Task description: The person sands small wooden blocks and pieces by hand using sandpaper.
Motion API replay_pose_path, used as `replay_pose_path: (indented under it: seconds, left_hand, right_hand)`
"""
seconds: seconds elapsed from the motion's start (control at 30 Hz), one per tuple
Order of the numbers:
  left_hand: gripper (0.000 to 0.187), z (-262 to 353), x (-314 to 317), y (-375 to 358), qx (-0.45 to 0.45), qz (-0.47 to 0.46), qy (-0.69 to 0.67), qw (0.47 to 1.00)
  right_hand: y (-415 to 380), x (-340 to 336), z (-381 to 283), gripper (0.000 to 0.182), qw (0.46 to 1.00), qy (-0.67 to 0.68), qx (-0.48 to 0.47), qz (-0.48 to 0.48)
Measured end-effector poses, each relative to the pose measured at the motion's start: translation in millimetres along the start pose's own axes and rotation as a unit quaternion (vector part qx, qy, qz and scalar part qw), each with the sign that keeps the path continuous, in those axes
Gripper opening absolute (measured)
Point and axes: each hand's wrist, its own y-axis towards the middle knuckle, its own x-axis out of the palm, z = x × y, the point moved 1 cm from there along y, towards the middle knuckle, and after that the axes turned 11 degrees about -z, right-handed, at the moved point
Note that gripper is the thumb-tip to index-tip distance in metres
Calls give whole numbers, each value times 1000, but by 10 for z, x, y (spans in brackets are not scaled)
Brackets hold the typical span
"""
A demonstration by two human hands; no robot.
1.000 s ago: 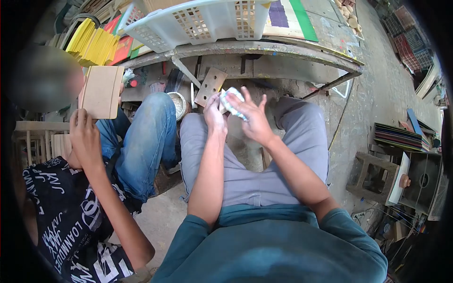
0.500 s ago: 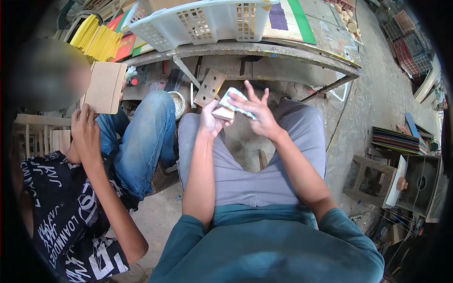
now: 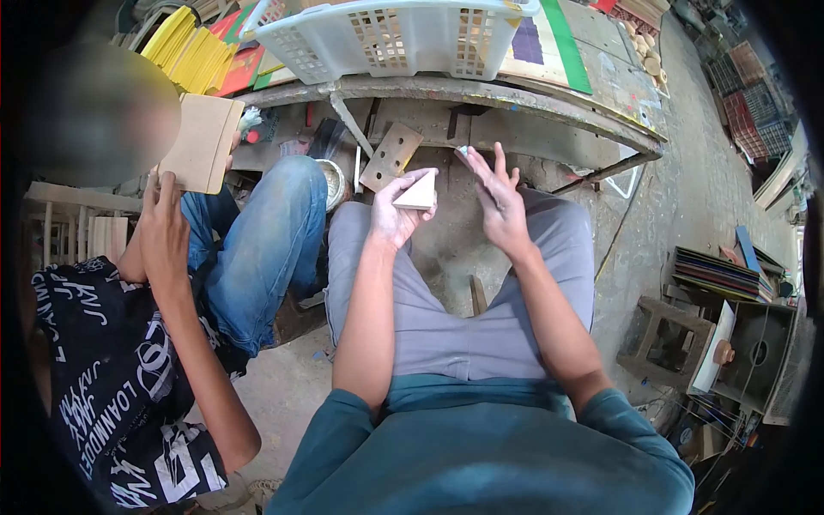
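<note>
A small pale triangular wooden block [image 3: 417, 194] rests in my left hand [image 3: 395, 213], its fingers curled round it above my left thigh. To the right, apart from the block, my right hand [image 3: 502, 202] is raised with its fingers stretched and partly spread. A bit of the pale blue and white cloth [image 3: 464, 151] shows at its fingertips; the rest is hidden behind the hand. Both hands look dusty. Beyond my left hand leans a wooden piece with dark holes [image 3: 393, 156].
A white plastic basket [image 3: 412, 43] stands on the workbench [image 3: 592, 120] ahead. At left, a seated co-worker holds a flat brown board [image 3: 202, 143]. A white bucket [image 3: 333, 184] is between us. At right stand a wooden stool [image 3: 665, 339] and stacked panels [image 3: 717, 275].
My right hand has moved right, away from the block, and its cloth is now mostly out of sight. The block's triangular face now shows in my left hand.
</note>
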Motion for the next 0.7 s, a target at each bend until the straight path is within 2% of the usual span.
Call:
replay_pose_path:
  seconds: [0.07,0.13,0.17,0.2,0.23,0.27,0.3,0.33,0.4,0.47,0.53,0.57,0.6,0.67,0.7]
  left_hand:
    - [38,-17,4,36,13,-23,10,1000]
    - [34,-59,36,84,73,70,15,995]
    - [30,-78,63,94,71,110,21,991]
    - [30,-129,53,116,70,109,22,991]
    - [30,-198,-11,145,96,137,95,981]
    - [30,-234,-62,159,122,165,167,964]
    - [30,-248,-127,160,88,171,260,946]
    - [30,-259,-130,159,90,173,259,946]
    - [30,-265,-139,152,112,273,373,880]
    - [29,-236,-118,147,126,270,340,892]
    - [28,-299,-32,96,66,198,411,887]
    - [27,-335,-10,81,31,185,455,870]
    - [25,-402,-40,89,93,171,488,850]
    - [25,-406,-81,113,77,195,495,843]
    - [25,-349,-32,116,41,252,434,864]
  right_hand:
    - [-62,73,-89,66,999,-22,-36,5]
    - [-86,169,-199,68,995,-75,-55,-25]
    - [-96,250,-234,69,994,-94,-40,-48]
    - [-92,331,-259,69,991,-113,-26,-70]
    - [-86,439,-190,57,996,-49,18,-77]
    - [-76,484,-183,57,996,-49,17,-77]
    - [-74,523,-166,51,994,-28,63,-84]
    - [-70,558,-158,45,990,-7,108,-92]
    - [-162,638,-206,44,989,38,102,-103]
    - [-198,671,-237,45,985,61,122,-108]
    - [-119,588,-169,45,988,27,122,-95]
    - [-75,527,-116,45,983,44,153,-93]
    - [-39,494,-85,46,977,60,181,-92]
    - [-202,582,-154,45,986,67,137,-72]
    - [-304,618,-243,45,985,79,133,-79]
